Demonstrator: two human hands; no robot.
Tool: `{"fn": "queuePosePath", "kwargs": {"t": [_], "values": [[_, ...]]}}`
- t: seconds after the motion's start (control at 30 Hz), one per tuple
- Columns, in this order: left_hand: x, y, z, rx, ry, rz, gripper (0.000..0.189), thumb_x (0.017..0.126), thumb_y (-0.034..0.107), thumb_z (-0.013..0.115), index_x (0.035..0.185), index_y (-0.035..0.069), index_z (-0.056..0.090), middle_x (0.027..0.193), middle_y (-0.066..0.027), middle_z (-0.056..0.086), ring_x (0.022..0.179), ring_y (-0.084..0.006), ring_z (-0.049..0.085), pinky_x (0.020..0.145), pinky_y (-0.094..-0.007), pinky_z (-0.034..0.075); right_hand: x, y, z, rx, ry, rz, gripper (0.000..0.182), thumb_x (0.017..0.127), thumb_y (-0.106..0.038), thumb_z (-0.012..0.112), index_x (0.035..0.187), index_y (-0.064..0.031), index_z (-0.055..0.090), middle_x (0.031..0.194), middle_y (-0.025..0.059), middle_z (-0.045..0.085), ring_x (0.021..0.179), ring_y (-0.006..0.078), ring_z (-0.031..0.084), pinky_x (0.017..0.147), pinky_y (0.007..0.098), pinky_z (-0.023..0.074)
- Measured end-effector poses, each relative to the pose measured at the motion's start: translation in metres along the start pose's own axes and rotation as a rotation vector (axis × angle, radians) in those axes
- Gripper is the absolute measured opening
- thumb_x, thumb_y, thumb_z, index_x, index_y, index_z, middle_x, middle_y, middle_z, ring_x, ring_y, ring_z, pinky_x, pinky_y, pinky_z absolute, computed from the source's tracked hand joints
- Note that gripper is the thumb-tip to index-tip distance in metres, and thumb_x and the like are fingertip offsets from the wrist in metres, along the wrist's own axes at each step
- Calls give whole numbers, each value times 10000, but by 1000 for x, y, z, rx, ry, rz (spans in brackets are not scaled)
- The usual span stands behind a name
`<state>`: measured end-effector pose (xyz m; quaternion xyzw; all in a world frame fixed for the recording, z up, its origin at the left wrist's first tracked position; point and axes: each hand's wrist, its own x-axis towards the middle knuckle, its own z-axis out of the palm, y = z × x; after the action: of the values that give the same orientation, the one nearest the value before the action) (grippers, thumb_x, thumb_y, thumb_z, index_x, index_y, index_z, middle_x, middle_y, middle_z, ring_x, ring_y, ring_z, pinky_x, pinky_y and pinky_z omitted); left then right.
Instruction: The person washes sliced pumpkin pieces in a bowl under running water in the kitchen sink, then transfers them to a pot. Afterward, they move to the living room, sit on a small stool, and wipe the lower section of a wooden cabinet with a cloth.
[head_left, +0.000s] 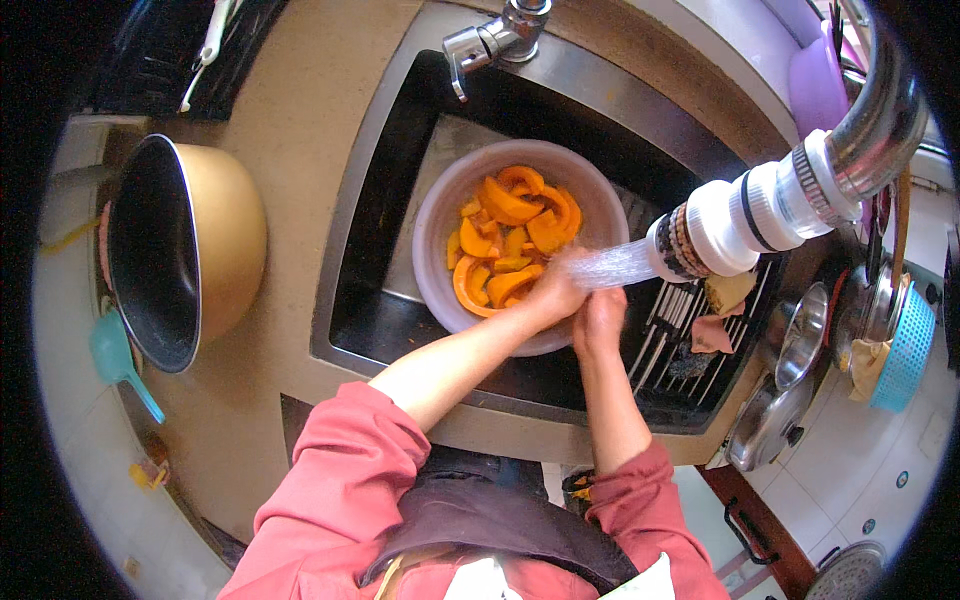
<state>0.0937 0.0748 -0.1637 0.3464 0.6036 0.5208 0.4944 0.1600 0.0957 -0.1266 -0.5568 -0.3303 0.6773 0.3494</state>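
A pale plastic basin (429, 255) sits in the dark sink (375, 315), with curved orange pumpkin slices (510, 202) lying in it. Water sprays from the white filter nozzle (705, 229) on a curved metal faucet, over both hands. My left hand (559, 289) is above the basin's near right side, its fingers blurred under the spray. Close beside it, my right hand (601, 319) is at the basin's right rim. Spray and blur hide the fingers, so whether either hand grips anything is unclear.
A large gold pot (229, 247) lies tilted on the counter at left, near a teal ladle (112, 349). Cloths or sponges (712, 334) rest on a metal rack at the sink's right. Metal lids (772, 427) and a blue basket (906, 352) stand farther right. A mixer tap (487, 45) is behind the basin.
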Motion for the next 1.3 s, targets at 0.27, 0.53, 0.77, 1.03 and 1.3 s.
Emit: {"fn": "queuePosePath", "kwargs": {"t": [0.27,0.53,0.77,1.03,1.3], "values": [[11,54,-20,-146,309,-17,145,813,143,482,809,8,536,784,-109,583,727,-147,539,655,-269,430,19,-13,34,556,-5,-47,204,829,-76,478,1017,3,470,896,75,539,820,172,532,761,289,439],[7,27,-55,378,195,-70,176,785,163,496,872,10,507,860,-175,532,864,-303,506,748,-364,393,3,-16,13,35,-15,80,214,795,-77,503,999,-16,501,940,68,545,863,154,512,749,278,408],[4,-30,-123,409,265,-353,725,736,326,612,1274,45,214,1239,-184,343,1121,-290,380,936,-374,312,39,19,-25,-222,-76,278,321,807,-235,538,1051,-40,464,915,95,551,833,197,545,720,318,438],[9,-38,-103,-184,40,-393,796,691,207,684,1285,50,179,1145,-123,453,1049,-217,446,890,-334,377,21,18,36,442,-153,430,286,820,-164,523,1058,-58,405,951,101,505,834,207,550,668,294,501],[-45,27,-56,90,121,-94,415,747,196,554,1077,-22,426,1093,-191,449,1028,-312,445,881,-360,344,-23,-16,39,159,-152,26,230,834,-95,474,1048,-15,459,1031,78,518,949,176,499,822,290,404]]}}
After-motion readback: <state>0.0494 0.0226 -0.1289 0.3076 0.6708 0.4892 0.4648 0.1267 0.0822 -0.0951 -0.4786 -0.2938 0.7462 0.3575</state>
